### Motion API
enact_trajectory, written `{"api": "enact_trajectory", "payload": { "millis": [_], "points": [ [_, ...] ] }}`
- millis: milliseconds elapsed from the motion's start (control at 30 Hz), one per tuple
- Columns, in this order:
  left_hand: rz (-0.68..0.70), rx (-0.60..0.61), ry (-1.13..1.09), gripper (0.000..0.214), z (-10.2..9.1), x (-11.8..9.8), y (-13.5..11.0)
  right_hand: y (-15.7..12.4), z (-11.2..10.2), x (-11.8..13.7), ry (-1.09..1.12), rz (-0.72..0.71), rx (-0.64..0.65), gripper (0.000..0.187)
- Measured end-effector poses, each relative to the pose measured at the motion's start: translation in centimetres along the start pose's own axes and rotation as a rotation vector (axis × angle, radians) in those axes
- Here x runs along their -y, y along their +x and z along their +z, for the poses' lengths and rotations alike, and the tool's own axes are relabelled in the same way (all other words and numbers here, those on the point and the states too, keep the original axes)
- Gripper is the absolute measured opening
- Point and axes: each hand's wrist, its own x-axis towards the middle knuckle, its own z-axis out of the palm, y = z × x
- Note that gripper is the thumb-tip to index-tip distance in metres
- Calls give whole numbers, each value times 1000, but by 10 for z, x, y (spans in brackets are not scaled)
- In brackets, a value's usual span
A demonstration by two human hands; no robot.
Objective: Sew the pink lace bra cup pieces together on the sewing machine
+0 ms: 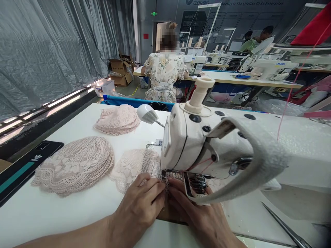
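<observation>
A white sewing machine (222,144) fills the middle and right of the head view. My left hand (141,206) lies on a pink lace piece (134,165) just left of the needle, fingers together and pressing the fabric flat. My right hand (199,213) rests under the machine head at the presser foot, fingers bent on the same lace; part of it is hidden by the machine's guard. Both hands touch each other near the needle.
Two stacks of pink lace pieces (74,163) (117,119) lie on the white table (38,213) to the left. A black phone (23,165) sits at the left edge. Scissors (284,225) lie at the lower right. A person in a floral dress (164,74) sits ahead.
</observation>
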Motion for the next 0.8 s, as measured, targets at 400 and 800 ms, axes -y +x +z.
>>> {"api": "enact_trajectory", "payload": {
  "millis": [400,800],
  "points": [
    [5,-29,-34,34,0,1,1,1,0,0,-18,-10,-22,36],
    [25,-7,-59,21,3,5,-6,-4,4,-3,-10,-61,-127,21]
  ]
}}
